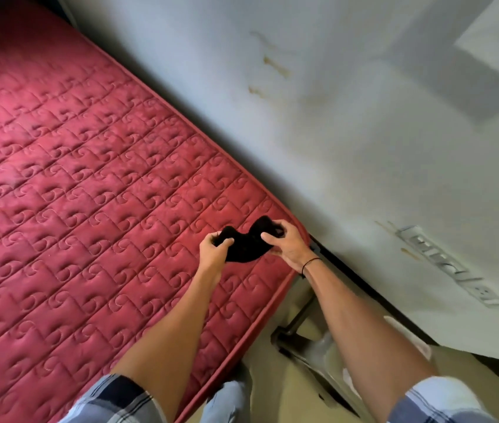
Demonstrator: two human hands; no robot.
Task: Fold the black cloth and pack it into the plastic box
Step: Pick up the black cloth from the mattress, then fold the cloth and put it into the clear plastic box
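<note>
A small black cloth is bunched between both my hands just above the near right corner of a red quilted mattress. My left hand grips the cloth's left end. My right hand grips its right end, fingers curled over the top. The cloth sags in the middle and its shape is crumpled. A clear plastic box lies on the floor below my right forearm, partly hidden by the arm.
A white wall runs along the mattress's right side, with a metal fixture on it. A dark gap separates mattress and wall. Beige floor lies at the mattress's foot, beside my knees.
</note>
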